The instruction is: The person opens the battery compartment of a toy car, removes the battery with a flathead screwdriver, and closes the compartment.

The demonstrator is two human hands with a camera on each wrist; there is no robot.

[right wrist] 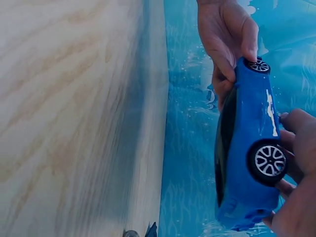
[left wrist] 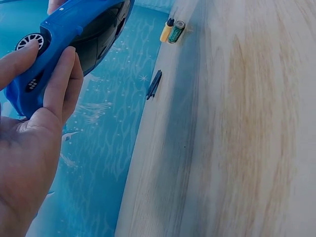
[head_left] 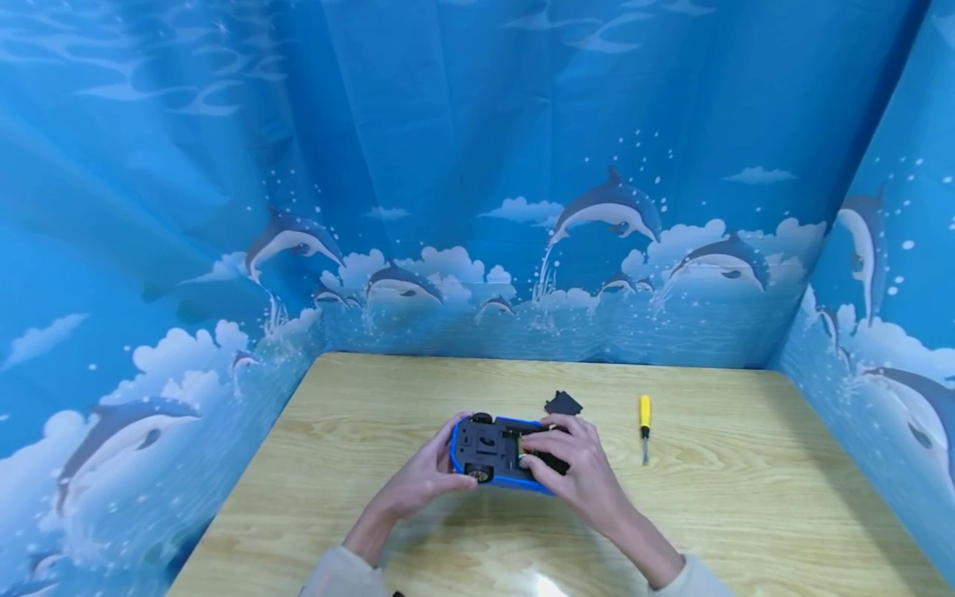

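Observation:
A blue toy car (head_left: 496, 452) is held upside down just above the wooden table (head_left: 358, 431), its black underside facing up. My left hand (head_left: 440, 460) grips one end, with the fingers curled over the blue body (left wrist: 74, 39). My right hand (head_left: 567, 460) grips the other end, and its fingertips lie on the black underside. In the right wrist view the car (right wrist: 247, 148) shows its side and a silver-spoked wheel (right wrist: 269, 160), with right fingers (right wrist: 301, 123) wrapped round it.
A small black plastic piece (head_left: 563, 404) lies just behind the car. A yellow-handled screwdriver (head_left: 645, 423) lies to its right. The left wrist view shows a green battery (left wrist: 176, 31) beside the yellow handle (left wrist: 166, 30). Blue dolphin-print curtains (head_left: 477, 207) wall in three sides of the table.

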